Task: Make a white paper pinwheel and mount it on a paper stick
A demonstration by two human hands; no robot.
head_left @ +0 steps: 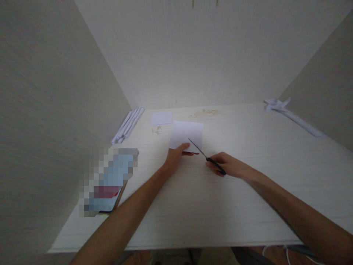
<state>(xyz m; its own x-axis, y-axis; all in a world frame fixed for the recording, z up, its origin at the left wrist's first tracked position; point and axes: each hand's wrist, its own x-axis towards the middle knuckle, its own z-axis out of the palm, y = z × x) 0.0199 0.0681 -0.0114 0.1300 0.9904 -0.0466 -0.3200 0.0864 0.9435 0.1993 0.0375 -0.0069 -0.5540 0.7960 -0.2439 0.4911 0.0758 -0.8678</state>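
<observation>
My left hand (178, 152) grips the near edge of a white sheet of paper (186, 131), thumb on top and fingers underneath. In my right hand (223, 163) is a pair of scissors (216, 165) with black handles. Their blades point up and left, across the paper's lower right part, close to my left thumb. Whether the blades are cutting into the sheet I cannot tell. Under the paper's near edge shows a thin dark red strip.
Another white sheet (161, 118) lies behind, with several small tan bits (157, 130) before it. Rolled papers (128, 125) rest by the left wall; a long paper roll (298, 121) is at right. A pixelated phone-like device (110, 184) lies at left. Walls surround the white table (171, 228).
</observation>
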